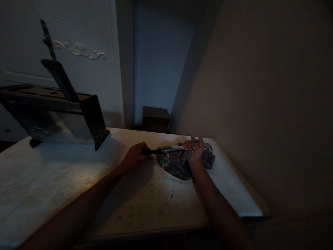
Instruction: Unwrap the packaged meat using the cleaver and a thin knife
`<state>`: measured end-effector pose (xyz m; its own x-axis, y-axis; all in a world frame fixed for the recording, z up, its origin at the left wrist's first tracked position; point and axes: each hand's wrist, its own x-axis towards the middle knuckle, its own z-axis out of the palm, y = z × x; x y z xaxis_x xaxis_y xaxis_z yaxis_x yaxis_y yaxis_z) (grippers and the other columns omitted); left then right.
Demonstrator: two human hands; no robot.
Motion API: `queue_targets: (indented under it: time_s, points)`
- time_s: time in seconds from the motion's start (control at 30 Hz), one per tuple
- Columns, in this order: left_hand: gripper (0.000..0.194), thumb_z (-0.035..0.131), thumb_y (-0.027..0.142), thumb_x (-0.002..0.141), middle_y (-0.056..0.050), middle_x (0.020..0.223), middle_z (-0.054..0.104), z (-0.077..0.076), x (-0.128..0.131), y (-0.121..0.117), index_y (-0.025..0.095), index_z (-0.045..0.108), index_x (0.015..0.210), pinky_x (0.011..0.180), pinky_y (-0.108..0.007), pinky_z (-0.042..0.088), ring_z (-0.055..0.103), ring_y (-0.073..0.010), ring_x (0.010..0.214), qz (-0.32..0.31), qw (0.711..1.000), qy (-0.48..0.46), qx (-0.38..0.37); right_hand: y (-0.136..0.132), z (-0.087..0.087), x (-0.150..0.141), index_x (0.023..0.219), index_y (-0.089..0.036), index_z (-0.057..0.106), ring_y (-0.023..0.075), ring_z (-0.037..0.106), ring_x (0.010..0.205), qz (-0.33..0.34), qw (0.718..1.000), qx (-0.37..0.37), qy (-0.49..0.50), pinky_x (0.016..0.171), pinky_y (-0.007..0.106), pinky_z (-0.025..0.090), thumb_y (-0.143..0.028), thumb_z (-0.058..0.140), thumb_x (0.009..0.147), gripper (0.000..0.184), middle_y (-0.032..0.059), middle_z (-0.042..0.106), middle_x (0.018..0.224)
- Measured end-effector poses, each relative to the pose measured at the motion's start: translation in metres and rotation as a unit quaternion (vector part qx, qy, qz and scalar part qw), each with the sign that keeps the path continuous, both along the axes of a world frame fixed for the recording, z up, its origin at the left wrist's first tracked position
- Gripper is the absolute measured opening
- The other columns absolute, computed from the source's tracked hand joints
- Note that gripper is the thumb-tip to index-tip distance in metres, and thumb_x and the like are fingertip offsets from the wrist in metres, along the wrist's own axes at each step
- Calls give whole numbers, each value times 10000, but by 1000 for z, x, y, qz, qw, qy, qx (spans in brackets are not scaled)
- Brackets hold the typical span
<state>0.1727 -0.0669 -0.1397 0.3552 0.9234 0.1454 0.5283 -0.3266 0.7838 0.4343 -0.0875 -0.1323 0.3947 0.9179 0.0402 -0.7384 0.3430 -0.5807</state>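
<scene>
My left hand [135, 154] is closed around the dark handle of a knife [161, 150], whose blade points right. My right hand [195, 148] is closed on a dark patterned cloth [182, 162] wrapped over the blade's far end. The cloth lies bunched on the white marble tabletop [78, 180], toward its far right corner. Both forearms reach in from the bottom edge. The room is dim.
A dark knife block [52, 104] stands tilted at the table's far left, one handle [48, 38] sticking up from it. A white panelled door [85, 62] is behind it. A brown cabinet [155, 118] sits beyond the table. A plain wall runs along the right.
</scene>
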Motion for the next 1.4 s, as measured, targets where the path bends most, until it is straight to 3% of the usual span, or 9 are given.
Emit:
queue_targets:
  time_s: [0.3,0.57,0.73,0.9,1.0,1.17,1.4]
  points:
    - [161,675,260,738,-47,892,686,9,-2,-7,217,603,875,720,-319,440,630,-246,863,125,984,83,95,2,-2,2,661,-204,572,64,257,321,-28,999,-15,34,396,211,318,-478,525,865,344,-120,285,350]
    - [290,705,316,760,-69,1102,713,0,-8,5,233,686,1037,935,-380,456,640,-261,1023,109,986,-5,123,-1,-2,4,646,-205,551,61,293,326,-14,999,-18,26,425,210,365,-430,573,845,301,-123,302,354]
    - [317,678,405,753,-63,1045,726,-8,-12,11,221,684,1011,908,-348,479,652,-243,990,66,993,-62,74,1,-3,1,743,-204,608,75,462,411,8,1000,-25,4,510,227,458,-477,631,807,281,-97,480,452]
    - [379,600,526,770,-63,948,723,-10,-9,7,197,678,942,807,-319,482,655,-229,880,58,995,-65,55,3,-4,-10,750,-217,626,132,633,605,-12,998,-54,-36,611,273,536,-539,654,767,324,-32,672,635]
    - [389,552,536,788,-63,902,711,-8,-5,2,189,671,916,761,-321,470,641,-224,826,64,995,-59,42,-1,-4,-22,795,-213,674,169,664,654,31,993,-76,-87,622,309,556,-561,678,743,351,-15,702,682]
    - [408,522,541,797,-55,888,699,-7,2,-2,178,665,915,762,-321,466,618,-215,814,73,993,-91,21,-13,-15,-39,824,-213,724,200,687,735,83,965,-105,-228,722,340,567,-552,811,620,405,-11,730,740]
    - [408,552,543,771,-38,830,682,-10,6,-2,176,667,909,717,-309,468,605,-207,793,90,986,-143,-6,-31,-21,-39,911,-222,749,229,698,862,193,884,-106,-413,841,381,537,-467,794,704,324,19,760,846]
